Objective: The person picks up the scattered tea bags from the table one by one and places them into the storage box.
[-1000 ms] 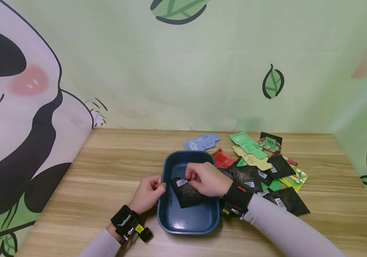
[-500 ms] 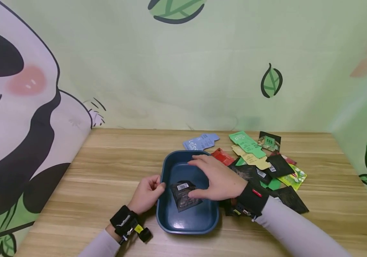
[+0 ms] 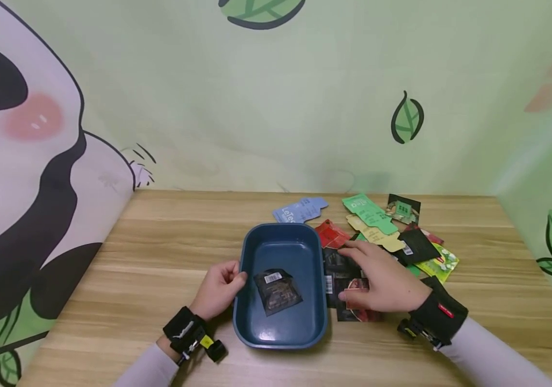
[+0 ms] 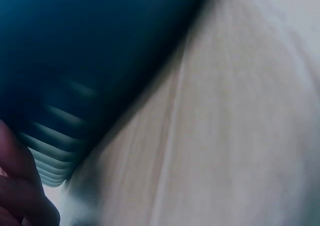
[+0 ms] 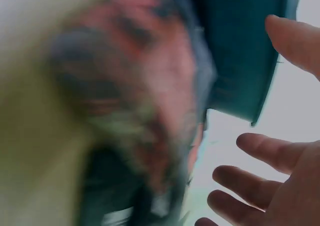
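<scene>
A dark blue plastic bin (image 3: 280,331) stands on the wooden table, and inside it lies one black sachet (image 3: 278,295) with a barcode label. My left hand (image 3: 219,290) pinches the bin's left rim between thumb and curled fingers; in the left wrist view its fingers (image 4: 20,186) lie against the ribbed outer wall. Just right of the bin, my right hand (image 3: 388,280) hovers with spread fingers over several black sachets (image 3: 338,263). Below its thumb shows a sachet with a red picture (image 3: 348,314), blurred in the right wrist view. That hand holds nothing.
Behind the bin lies a blue sachet (image 3: 300,210). A red sachet (image 3: 331,235), a green one (image 3: 370,213), a cream one (image 3: 374,234) and a yellow-green one (image 3: 442,263) overlap in a loose pile at the right. A printed cloth (image 3: 276,107) hangs behind the table.
My right hand has let go of the black sachet, leaving it in the bin, and has moved right over the pile with fingers spread. My left hand keeps its hold on the rim.
</scene>
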The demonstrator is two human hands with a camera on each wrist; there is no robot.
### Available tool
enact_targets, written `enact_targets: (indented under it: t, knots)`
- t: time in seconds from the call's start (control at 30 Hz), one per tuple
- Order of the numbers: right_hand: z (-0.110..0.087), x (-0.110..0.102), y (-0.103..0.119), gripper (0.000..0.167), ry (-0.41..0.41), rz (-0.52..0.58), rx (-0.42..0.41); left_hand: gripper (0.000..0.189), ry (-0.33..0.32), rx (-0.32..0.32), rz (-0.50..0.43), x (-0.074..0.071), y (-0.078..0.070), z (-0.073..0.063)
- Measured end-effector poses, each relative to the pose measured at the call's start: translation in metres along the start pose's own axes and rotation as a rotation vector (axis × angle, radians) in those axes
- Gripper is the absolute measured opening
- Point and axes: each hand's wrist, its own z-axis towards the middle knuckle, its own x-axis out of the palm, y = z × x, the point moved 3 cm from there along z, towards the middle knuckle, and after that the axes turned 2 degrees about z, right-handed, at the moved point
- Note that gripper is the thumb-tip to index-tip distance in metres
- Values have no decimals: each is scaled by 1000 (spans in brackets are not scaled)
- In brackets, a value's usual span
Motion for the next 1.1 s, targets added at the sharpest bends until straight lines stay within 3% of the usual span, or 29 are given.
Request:
enact_targets:
  t: [0.33, 0.67, 0.9, 1.1]
  knots:
    - [-40, 13, -2, 99, 20, -139, 22, 31, 1, 0, 18, -1, 3, 1]
    - [-47, 17, 4, 79, 38, -200, 31, 31, -5, 0, 30, -3, 2, 0]
    - [-47, 17, 5, 76, 54, -159, 52, 31, -3, 2, 36, -1, 4, 0]
    - [-45, 16, 4, 58, 116, -45, 66, 31, -2, 9, 36, -1, 3, 1]
